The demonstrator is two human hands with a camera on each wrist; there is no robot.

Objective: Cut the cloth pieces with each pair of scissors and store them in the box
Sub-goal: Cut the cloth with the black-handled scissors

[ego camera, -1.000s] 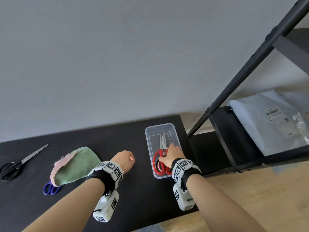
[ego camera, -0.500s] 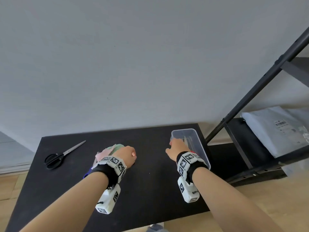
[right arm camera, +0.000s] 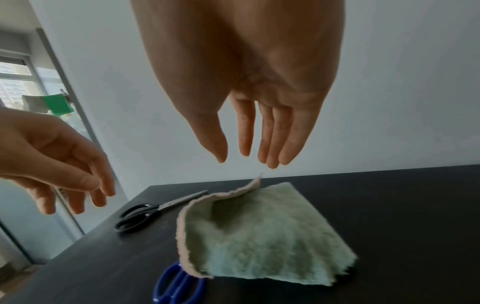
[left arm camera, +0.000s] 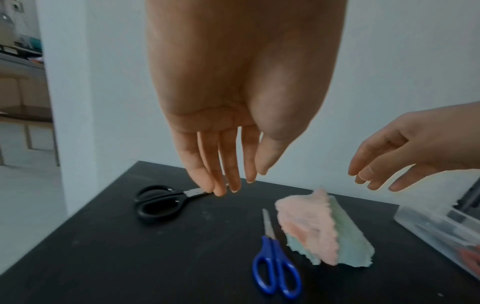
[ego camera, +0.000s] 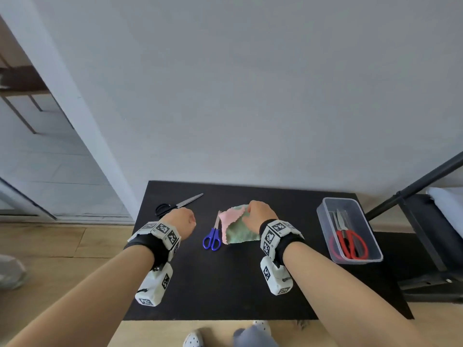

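Observation:
A folded pink and green cloth lies mid-table, with blue scissors just left of it and black scissors at the far left. My right hand hovers over the cloth's far corner; in the right wrist view its fingers hang straight above the cloth, holding nothing. My left hand hangs open over the black scissors, not gripping them. Red scissors lie in the clear plastic box at the right.
The black table stands against a grey wall. A black metal shelf frame rises at the right, close to the box. A doorway and wooden floor are on the left.
My right hand let go of the red scissors in the box and moved left over the cloth. My left hand shifted toward the black scissors. The head view swung left.

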